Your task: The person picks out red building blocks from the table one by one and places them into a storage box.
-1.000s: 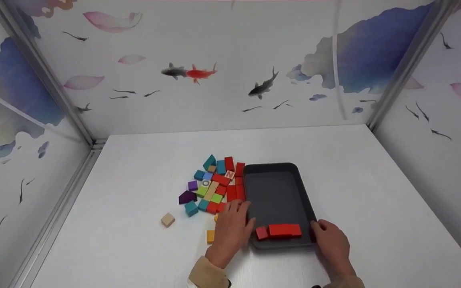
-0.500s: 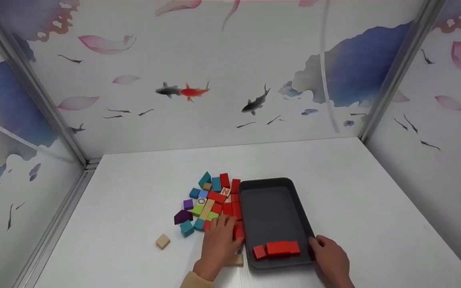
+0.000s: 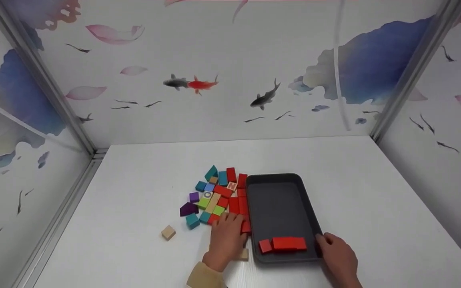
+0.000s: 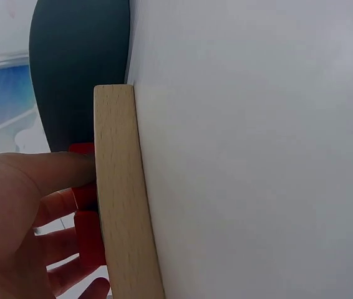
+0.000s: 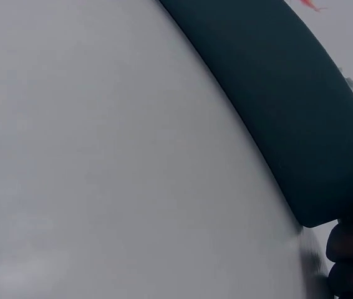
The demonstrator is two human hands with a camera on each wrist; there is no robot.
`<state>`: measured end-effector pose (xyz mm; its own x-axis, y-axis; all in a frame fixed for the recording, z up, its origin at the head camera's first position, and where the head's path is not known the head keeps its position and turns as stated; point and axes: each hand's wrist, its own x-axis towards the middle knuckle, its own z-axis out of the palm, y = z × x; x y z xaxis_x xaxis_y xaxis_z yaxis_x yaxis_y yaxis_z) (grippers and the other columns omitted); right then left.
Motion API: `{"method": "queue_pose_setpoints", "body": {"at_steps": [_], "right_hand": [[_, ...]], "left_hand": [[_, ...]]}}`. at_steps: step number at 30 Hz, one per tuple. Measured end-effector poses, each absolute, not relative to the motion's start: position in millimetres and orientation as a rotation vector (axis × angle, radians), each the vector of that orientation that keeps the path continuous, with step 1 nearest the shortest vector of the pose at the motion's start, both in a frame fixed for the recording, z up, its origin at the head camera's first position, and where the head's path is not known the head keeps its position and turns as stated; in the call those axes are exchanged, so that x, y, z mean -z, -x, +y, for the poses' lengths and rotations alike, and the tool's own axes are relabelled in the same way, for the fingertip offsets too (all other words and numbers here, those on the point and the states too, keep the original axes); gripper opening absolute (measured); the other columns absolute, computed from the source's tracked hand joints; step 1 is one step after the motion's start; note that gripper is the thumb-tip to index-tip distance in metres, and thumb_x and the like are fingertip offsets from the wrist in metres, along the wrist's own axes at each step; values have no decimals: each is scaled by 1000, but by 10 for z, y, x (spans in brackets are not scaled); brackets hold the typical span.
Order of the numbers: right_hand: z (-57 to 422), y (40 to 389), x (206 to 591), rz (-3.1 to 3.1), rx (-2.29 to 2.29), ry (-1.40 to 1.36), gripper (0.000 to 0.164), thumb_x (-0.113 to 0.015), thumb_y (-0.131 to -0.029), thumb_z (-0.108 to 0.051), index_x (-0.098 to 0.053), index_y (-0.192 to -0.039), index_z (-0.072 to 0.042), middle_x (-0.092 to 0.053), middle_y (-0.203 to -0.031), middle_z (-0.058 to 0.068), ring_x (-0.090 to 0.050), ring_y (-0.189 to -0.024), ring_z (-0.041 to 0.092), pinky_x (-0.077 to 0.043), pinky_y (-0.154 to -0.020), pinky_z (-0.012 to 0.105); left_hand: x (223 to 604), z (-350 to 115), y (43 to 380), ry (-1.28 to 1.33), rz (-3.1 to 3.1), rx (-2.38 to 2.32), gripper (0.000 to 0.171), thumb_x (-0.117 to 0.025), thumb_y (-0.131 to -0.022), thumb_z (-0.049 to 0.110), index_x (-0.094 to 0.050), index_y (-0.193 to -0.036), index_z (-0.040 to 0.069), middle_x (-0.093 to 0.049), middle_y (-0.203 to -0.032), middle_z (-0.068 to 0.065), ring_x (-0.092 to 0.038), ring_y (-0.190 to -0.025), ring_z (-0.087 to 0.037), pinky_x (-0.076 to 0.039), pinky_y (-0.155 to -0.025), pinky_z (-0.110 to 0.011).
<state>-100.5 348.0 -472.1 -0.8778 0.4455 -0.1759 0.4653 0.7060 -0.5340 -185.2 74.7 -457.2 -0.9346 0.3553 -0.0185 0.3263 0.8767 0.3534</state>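
The dark grey rectangular tray point(image 3: 309, 204) lies on the white table; its outer wall point(image 4: 80, 68) shows in the left wrist view. Inside, along its near end, rest several red blocks point(image 3: 288, 244). My right hand point(image 3: 337, 256) grips the tray's right rim near the front corner; in the right wrist view the hand point(image 5: 351, 249) is mostly cut off. My left hand point(image 3: 227, 236) lies over loose blocks left of the tray, fingers extended and touching red blocks point(image 4: 89, 240). A long plain wooden block point(image 4: 123, 187) stands before the thumb and partly hides the fingertips.
Many coloured blocks, including green point(image 3: 203, 204), teal point(image 3: 192, 221) and purple point(image 3: 189, 209) ones, cluster along the tray's left side. A single wooden cube point(image 3: 168, 233) lies apart to the left. Printed white panels point(image 3: 214, 112) enclose the table at the back and sides.
My left hand has shifted left, off the tray's rim and onto the blocks. A wooden block has come into view beside its wrist. The right hand keeps its hold on the tray.
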Motion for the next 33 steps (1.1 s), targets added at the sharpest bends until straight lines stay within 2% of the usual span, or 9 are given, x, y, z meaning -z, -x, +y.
{"method": "queue_pose_setpoints", "body": {"at_steps": [6,13,24,30,33], "right_hand": [[3563,948,4742,2909,891,-786,32,-45,-88,-36,-48,-66,-13,-40,-58,-1,-37,-55,16,-24,-50,29],[3563,923,4839,2895,905,-815,33,-43,-89,-37,-51,-69,-12,-43,-59,-1,-38,-57,17,-26,-51,29],[3536,982,4797,2950,936,-730,35,-41,-90,-40,-51,-72,-12,-45,-64,1,-39,-62,18,-27,-54,31],[3494,968,4815,2925,961,-694,41,-38,-91,-43,-59,-86,-8,-57,-82,10,-48,-75,25,-37,-65,36],[3472,957,4817,2936,962,-680,41,-38,-91,-42,-58,-83,-7,-57,-79,11,-48,-74,25,-37,-65,36]], "left_hand": [[4587,824,1809,-647,3012,-532,50,-69,-76,35,-50,-120,23,-52,-117,0,-38,-113,-23,-33,-88,-44],[4679,828,1751,-619,2991,-484,53,-72,-72,35,-53,-119,20,-50,-119,-1,-35,-114,-23,-31,-90,-44],[4631,799,1811,-583,2992,-431,52,-71,-74,37,-54,-119,19,-49,-120,-1,-35,-113,-23,-31,-90,-43],[4607,733,1794,-576,2971,-391,55,-71,-73,38,-53,-121,18,-48,-119,-1,-35,-112,-23,-31,-89,-43],[4602,701,1767,-581,2963,-380,55,-71,-73,38,-52,-121,18,-48,-120,-2,-35,-112,-22,-31,-90,-43]]}}
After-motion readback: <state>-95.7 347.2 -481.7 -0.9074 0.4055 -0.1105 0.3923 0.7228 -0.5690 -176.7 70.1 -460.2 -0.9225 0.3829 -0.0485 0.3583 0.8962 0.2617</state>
